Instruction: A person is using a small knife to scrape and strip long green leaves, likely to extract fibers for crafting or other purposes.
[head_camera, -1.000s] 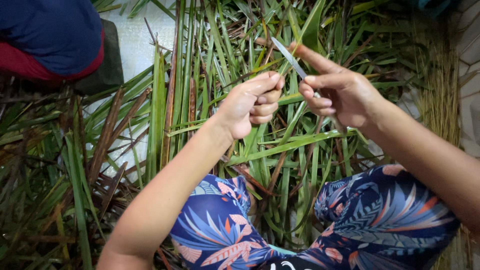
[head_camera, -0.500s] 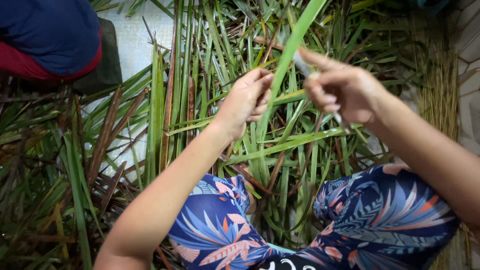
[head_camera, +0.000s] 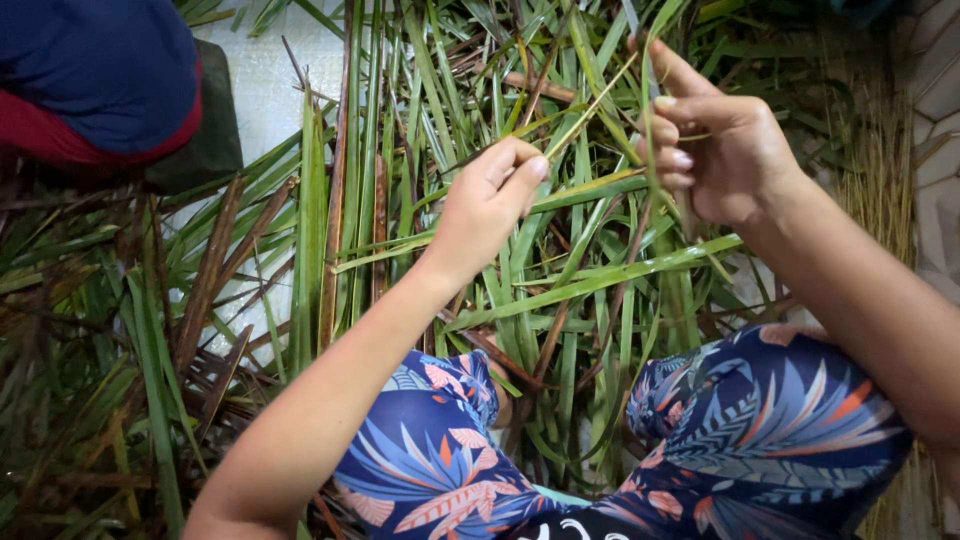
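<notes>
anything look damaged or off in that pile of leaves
Mostly fresh green, but several long leaves at the left of the pile are brown and dried. The left hand pinches a thin leaf strip that runs up to the right hand, which holds a slim blade. Nothing looks spilled.

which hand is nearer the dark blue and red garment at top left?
Left. The left hand pinches a thin leaf strip mid-frame, closer to the garment across the pile of leaves. The right hand is raised further right, gripping the strip's upper part.
</notes>
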